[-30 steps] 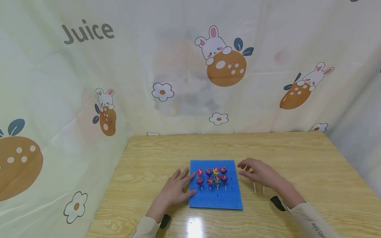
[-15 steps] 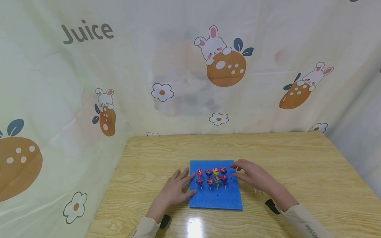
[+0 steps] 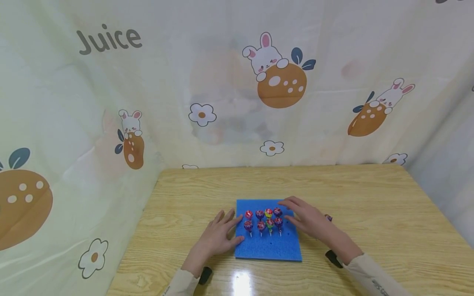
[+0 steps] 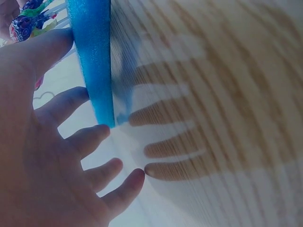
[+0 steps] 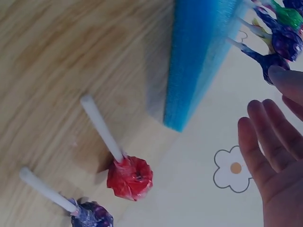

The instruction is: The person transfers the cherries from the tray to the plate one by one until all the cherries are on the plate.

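Observation:
A blue foam block [image 3: 255, 248] lies on the wooden table, with several wrapped lollipops standing in two rows on it. My left hand [image 3: 218, 236] rests against its left edge, fingers spread; the left wrist view shows the fingertips at the foam's side [image 4: 92, 61]. My right hand [image 3: 309, 218] reaches over the right edge, thumb and fingers apart around the purple lollipop [image 3: 277, 212] at the back right end. In the right wrist view the thumb [image 5: 289, 85] overlaps a purple lollipop [image 5: 272, 66]; whether it touches is unclear. The other fingers are extended.
Right of the foam, a red lollipop [image 5: 130, 178] and a purple-wrapped lollipop [image 5: 92, 215] lie on the table [image 3: 389, 213], mostly hidden under my right arm in the head view. A printed curtain [image 3: 229, 82] hangs behind the table.
My right hand has moved left from beside the foam to the back right lollipop, and its forearm now covers the loose lollipops' sticks. The left hand has stayed in place.

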`<act>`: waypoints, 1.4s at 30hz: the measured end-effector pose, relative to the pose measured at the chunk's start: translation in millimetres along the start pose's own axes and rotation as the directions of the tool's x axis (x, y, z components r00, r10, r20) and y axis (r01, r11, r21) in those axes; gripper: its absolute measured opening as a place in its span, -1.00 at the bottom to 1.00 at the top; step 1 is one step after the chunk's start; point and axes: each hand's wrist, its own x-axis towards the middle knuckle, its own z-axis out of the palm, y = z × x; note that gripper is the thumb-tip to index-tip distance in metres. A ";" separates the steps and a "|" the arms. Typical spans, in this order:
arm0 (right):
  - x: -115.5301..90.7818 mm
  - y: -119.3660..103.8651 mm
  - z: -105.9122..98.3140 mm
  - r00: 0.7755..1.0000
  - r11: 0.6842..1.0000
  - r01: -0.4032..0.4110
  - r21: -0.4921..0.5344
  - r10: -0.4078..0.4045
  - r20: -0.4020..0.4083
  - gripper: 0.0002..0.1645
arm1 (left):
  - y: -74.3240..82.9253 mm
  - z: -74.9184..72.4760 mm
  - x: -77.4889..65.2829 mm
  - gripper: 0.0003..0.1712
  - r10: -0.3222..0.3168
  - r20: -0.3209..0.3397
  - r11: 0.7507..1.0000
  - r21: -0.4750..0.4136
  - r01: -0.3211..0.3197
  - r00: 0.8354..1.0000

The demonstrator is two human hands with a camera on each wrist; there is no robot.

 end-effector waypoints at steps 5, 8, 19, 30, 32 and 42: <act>0.9 1.5 5.1 0.998 0.997 0.057 -0.046 -0.058 -0.018 -0.46 | -0.5 0.2 -0.3 -0.21 0.004 -0.003 1.000 0.000 -0.004 1.000; 1.1 2.2 6.5 0.996 0.995 0.085 -0.059 -0.087 -0.030 -0.45 | -1.1 0.2 -0.3 -0.21 0.009 -0.009 1.000 -0.001 -0.009 1.000; 2.3 2.1 12.0 0.988 0.987 0.139 -0.086 -0.144 -0.058 -0.48 | -3.1 1.4 -0.2 -0.21 0.004 -0.004 1.000 0.005 -0.004 1.000; 3.7 -1.9 14.0 0.993 0.992 0.103 -0.067 -0.106 -0.044 -0.55 | -1.9 0.8 -1.1 -0.21 0.007 -0.011 1.000 0.012 -0.007 1.000; 4.1 -2.9 13.4 0.994 0.993 0.095 -0.067 -0.098 -0.042 -0.56 | -1.3 -0.1 -1.2 -0.21 0.011 -0.012 1.000 0.009 -0.011 1.000; 4.7 -4.0 13.7 0.997 0.994 0.076 -0.082 -0.079 -0.026 -0.57 | -1.0 -0.6 -0.3 -0.21 0.009 -0.007 1.000 -0.009 -0.009 1.000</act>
